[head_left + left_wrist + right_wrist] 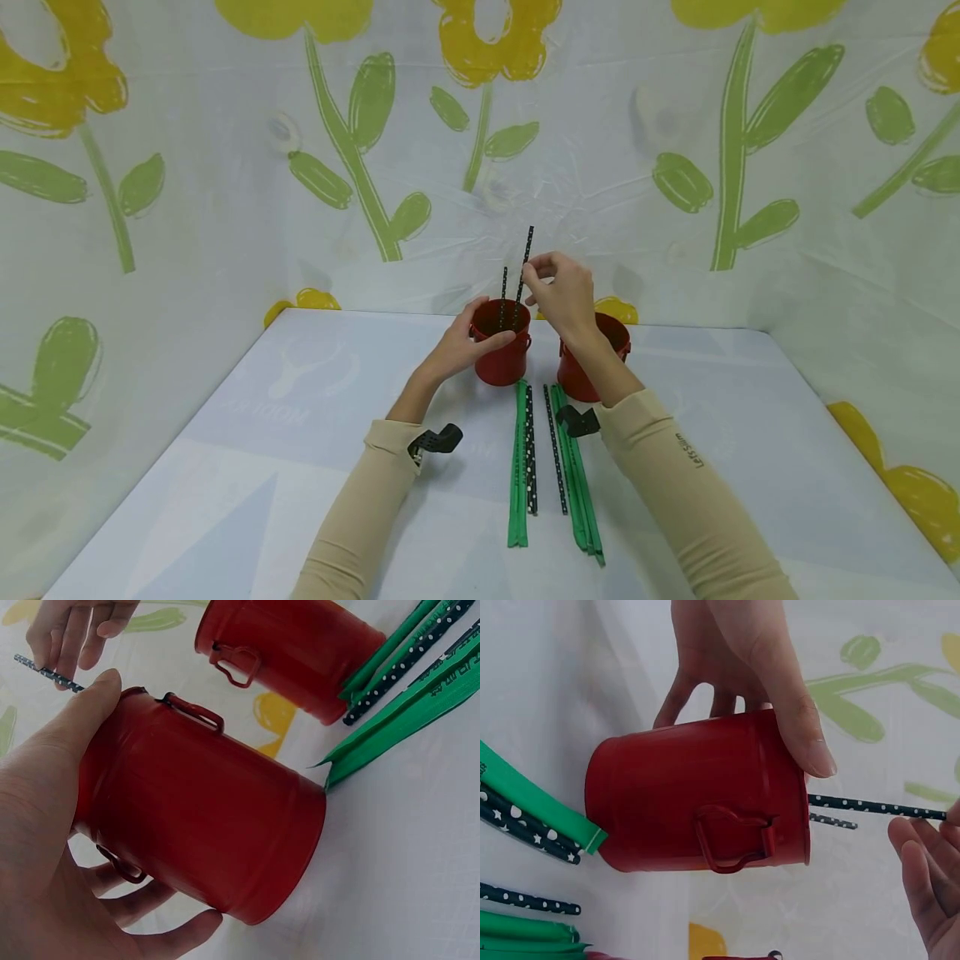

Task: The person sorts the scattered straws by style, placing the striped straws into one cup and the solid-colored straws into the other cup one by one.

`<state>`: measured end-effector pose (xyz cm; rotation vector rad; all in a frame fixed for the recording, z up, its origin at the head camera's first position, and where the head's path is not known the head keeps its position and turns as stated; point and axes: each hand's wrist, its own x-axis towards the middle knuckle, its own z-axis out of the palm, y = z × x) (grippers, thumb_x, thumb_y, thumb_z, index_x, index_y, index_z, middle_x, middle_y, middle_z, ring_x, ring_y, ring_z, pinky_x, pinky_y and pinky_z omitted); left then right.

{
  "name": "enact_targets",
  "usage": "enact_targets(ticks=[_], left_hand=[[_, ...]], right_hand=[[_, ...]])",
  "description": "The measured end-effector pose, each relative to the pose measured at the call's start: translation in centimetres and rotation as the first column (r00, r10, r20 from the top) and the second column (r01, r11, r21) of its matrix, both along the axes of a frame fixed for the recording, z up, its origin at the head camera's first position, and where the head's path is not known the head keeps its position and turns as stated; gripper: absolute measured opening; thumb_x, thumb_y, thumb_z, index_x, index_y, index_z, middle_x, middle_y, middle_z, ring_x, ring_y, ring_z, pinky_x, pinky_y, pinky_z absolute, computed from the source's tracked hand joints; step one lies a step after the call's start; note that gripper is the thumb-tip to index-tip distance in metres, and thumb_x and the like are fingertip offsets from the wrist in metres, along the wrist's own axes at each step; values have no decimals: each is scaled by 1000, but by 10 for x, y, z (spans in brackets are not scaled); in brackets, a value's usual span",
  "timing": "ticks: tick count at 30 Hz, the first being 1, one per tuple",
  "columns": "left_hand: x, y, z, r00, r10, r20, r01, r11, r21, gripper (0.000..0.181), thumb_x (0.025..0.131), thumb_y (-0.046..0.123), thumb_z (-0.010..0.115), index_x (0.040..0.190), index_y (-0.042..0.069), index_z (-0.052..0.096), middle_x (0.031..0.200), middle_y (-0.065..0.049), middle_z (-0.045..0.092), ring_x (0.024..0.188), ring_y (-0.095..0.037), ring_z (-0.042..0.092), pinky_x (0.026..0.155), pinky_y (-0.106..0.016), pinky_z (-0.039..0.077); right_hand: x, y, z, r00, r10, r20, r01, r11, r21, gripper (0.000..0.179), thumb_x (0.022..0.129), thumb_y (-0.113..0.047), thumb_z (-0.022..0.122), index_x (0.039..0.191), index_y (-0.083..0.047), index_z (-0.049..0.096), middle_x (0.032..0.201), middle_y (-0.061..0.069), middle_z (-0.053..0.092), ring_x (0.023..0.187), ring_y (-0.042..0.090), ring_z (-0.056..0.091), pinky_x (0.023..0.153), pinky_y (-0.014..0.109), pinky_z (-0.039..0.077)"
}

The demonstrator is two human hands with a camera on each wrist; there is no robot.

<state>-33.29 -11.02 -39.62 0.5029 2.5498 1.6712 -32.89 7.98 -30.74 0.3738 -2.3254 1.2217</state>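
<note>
A person's left hand (463, 337) grips a red bucket (501, 367), thumb and fingers spread around it, as the right hand (566, 293), raised above it, pinches a dotted black straw (529, 240), its lower end inside the bucket near another straw (504, 285).

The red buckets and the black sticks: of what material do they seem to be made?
Buckets: probably painted metal, semi-gloss, judging by soft highlights and thin loop handles. Sticks: perhaps paper or plastic, with printed-looking white dots; the surface leaves this open.

Diffuse light; 2 wrist views dimmer, perhaps soft.
</note>
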Motion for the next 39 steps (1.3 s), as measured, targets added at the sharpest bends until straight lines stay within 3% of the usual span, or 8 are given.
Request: enact_targets(ticks=[9,17,22,32,39], left_hand=[[1,1,-2,1000,12,7,-11,1000,-20,89,83,57,68,154,29,22,147,4,43,136,-20,42,110,-51,43],[1,1,0,1000,4,-19,-5,1000,-16,84,85,55,68,152,32,23,145,4,45,134,-19,44,109,-49,44],[0,0,0,1000,13,-13,-14,999,-32,86,84,57,68,152,33,22,145,4,45,134,-19,43,109,-49,44],[-1,-1,0,1000,14,-12,-14,999,-33,87,83,58,69,152,34,22,147,3,44,136,-20,42,109,-50,45],[-2,-1,-2,1000,27,-10,-28,999,-44,93,82,59,69,155,27,20,148,2,43,136,-21,42,108,-50,45]], right_hand=[[0,7,-5,1000,-15,27,14,1000,27,29,98,-29,58,113,-7,68,101,14,75,65,24,73,51,23,53],[9,16,-5,997,-13,76,11,1000,27,31,97,-30,59,117,-9,67,107,13,74,69,25,74,60,28,59],[16,23,-5,997,3,76,-5,999,32,30,97,-30,61,117,-9,68,106,12,74,66,23,72,58,28,58],[47,35,-6,995,69,66,-75,993,87,28,96,-29,61,115,-9,68,102,10,75,65,20,72,63,30,59],[69,41,-20,994,68,84,-83,978,193,28,94,-26,66,115,-8,69,95,9,76,67,20,70,73,36,61]])
